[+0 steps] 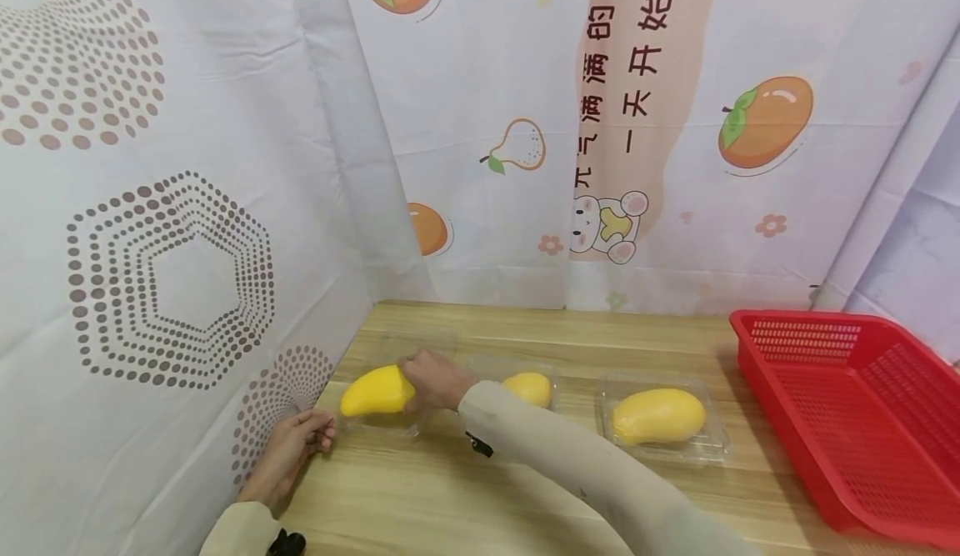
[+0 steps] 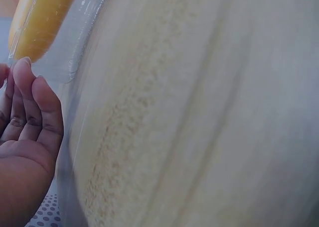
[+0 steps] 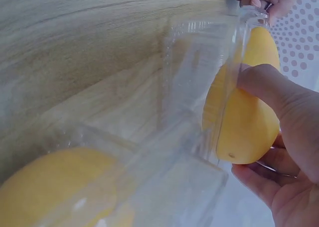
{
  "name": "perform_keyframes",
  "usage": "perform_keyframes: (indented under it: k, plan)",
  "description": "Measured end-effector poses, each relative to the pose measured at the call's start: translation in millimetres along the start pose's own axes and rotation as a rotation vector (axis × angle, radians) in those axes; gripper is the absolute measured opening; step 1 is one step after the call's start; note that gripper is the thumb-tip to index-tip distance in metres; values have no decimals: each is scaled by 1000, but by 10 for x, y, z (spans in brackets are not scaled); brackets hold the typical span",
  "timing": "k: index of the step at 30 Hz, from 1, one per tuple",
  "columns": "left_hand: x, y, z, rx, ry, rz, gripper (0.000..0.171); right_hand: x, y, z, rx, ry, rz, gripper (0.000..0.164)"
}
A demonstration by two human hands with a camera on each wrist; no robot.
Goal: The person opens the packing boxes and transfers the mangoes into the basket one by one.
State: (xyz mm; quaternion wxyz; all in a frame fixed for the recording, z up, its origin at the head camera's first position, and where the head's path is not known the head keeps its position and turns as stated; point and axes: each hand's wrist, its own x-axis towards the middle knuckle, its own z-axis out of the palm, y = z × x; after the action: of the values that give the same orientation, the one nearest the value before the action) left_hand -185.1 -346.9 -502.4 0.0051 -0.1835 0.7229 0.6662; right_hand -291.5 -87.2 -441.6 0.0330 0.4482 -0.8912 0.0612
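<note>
My right hand (image 1: 435,379) grips a smooth yellow mango (image 1: 375,392) at its right end, over a clear plastic box (image 1: 415,433) on the table's left side. In the right wrist view, the thumb lies across the mango (image 3: 249,127) and the other fingers curl beneath it. The box's clear wall overlaps part of the fruit there. My left hand (image 1: 294,448) is at the box's left edge. Seen from the left wrist, the hand (image 2: 30,122) has its thumb and fingertips on either side of the box's rim, pinching it.
To the right, a second yellow fruit (image 1: 529,388) lies in a clear box, partly behind my right sleeve. Farther right, a third yellow fruit (image 1: 660,416) sits in another clear box (image 1: 716,448). A red basket (image 1: 810,456) stands at the table's right. Printed curtains (image 1: 480,231) border the table.
</note>
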Motion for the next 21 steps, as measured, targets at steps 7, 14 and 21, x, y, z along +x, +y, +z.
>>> perform_keyframes:
  k: [7, 14, 21]
  plan:
    - [10, -4, 3, 7, 9, -23, 25, -49, 31, -92, -8, 19, -16, 68]
    - [-9, 3, 12, 14, 13, -14, 26, -80, 77, -159, -1, 54, -17, 63]
    - [-15, 3, 2, 13, 10, -17, 25, -135, 122, -263, -9, 83, -44, 60]
